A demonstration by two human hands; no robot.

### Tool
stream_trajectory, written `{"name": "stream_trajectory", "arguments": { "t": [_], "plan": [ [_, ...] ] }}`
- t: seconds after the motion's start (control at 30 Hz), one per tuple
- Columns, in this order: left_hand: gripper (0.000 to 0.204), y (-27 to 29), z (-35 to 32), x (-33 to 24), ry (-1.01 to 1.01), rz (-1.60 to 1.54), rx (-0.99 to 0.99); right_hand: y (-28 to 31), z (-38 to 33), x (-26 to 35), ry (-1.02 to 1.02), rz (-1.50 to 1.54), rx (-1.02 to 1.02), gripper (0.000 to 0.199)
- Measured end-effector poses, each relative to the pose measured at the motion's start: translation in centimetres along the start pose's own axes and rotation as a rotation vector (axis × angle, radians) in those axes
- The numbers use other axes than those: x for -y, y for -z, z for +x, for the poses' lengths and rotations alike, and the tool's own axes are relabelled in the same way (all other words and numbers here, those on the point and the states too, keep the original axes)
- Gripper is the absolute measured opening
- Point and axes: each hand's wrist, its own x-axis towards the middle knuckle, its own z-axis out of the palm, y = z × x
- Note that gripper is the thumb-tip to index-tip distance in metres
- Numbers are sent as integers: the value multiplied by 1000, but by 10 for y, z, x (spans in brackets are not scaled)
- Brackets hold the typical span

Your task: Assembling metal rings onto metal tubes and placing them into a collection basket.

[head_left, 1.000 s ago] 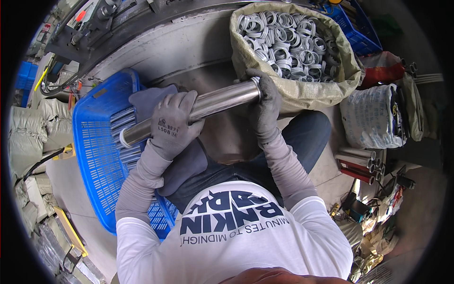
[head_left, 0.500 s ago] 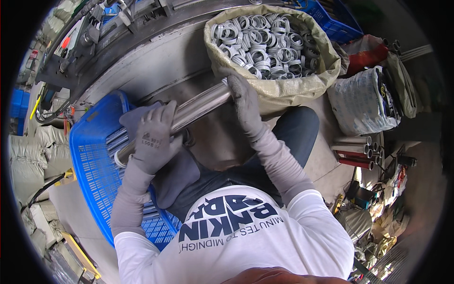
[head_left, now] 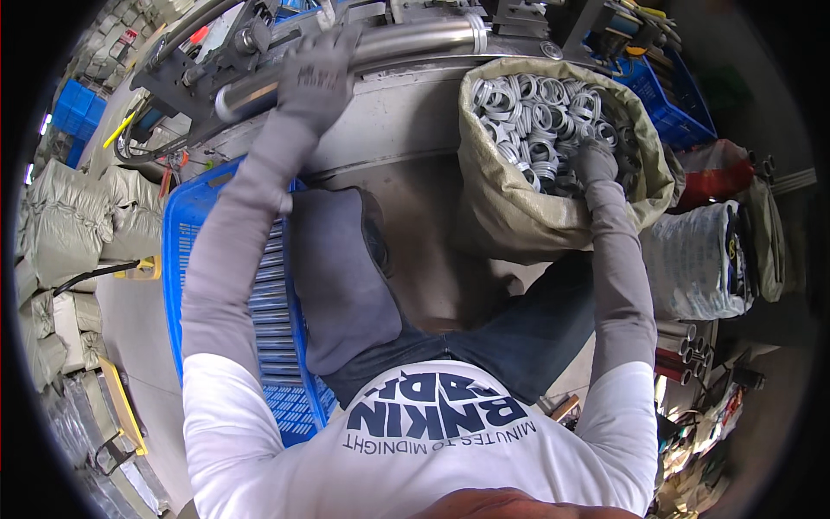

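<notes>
In a grey glove, my left hand (head_left: 318, 82) is closed over a shiny metal tube (head_left: 411, 41) lying along the machine at the far side. A pale ring sits around each end of the tube. My right hand (head_left: 596, 163), gloved alike, reaches down among the pale grey rings (head_left: 545, 117) heaped in a woven sack (head_left: 519, 221). Its fingertips are hidden among the rings, so their grip cannot be made out. A blue plastic basket (head_left: 175, 285) of metal tubes (head_left: 275, 298) stands to my left, under my left arm.
The machine bed (head_left: 393, 82) runs across the far side. At the right are a blue crate (head_left: 683, 112), a plastic-wrapped bundle (head_left: 700, 259) and stacked tubes (head_left: 679, 350). Wrapped packs (head_left: 65, 212) are piled at the left. My legs stretch between basket and sack.
The tube has gone from across my lap, between both hands, to the machine, with my left hand on it. My right hand has left the tube and moved right into the sack.
</notes>
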Motion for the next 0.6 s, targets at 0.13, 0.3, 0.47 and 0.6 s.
{"name": "stream_trajectory", "arguments": {
  "t": [0.13,0.3,0.47,0.6],
  "plan": [
    [59,-39,74,33,121,64,66,59,-67,24,32,497,-350,54],
    [61,-76,144,12,180,175,251,52,-143,25,124,1722,-29,39],
    [58,-177,157,136,6,6,64,8,-137,56,586,1958,-298,49],
    [77,-171,152,74,5,-27,191,26,-125,31,-173,2724,417,51]
  ]
}}
